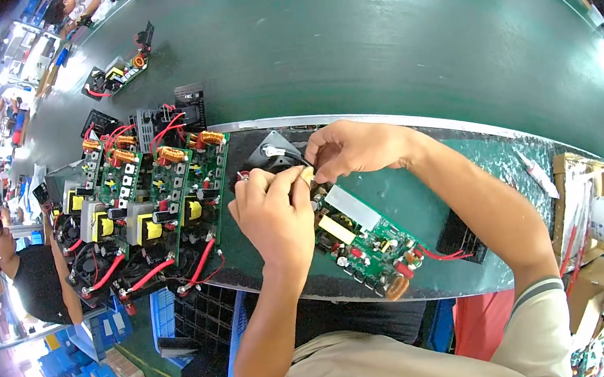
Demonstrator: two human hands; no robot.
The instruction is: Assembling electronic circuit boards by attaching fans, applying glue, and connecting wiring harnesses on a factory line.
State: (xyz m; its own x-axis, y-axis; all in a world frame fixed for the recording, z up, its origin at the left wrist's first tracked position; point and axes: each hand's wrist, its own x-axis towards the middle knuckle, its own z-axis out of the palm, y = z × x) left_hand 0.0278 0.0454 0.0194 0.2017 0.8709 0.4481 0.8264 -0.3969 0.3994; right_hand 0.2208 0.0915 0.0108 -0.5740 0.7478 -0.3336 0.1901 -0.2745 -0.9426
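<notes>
A green circuit board (380, 238) lies on the bench in front of me, carrying a pale flat block, a yellow-wrapped part and a copper coil (397, 287) at its near end. At its far end stands a black fan with a grey plate (267, 147). My left hand (272, 211) is closed in a pinch over that end, with a small pale yellow piece (307, 175) at its fingertips. From the right, my right hand (363, 148) meets it there, fingers also pinched together. What the right fingers hold is too small and covered to make out.
Several assembled boards (145, 200) with red cables and fans stand close together on my left. Another unit (118, 74) lies on the green conveyor belt (344, 40) beyond. A white tube (538, 173) and a cardboard box (593, 288) are at right. A person (38, 277) works at far left.
</notes>
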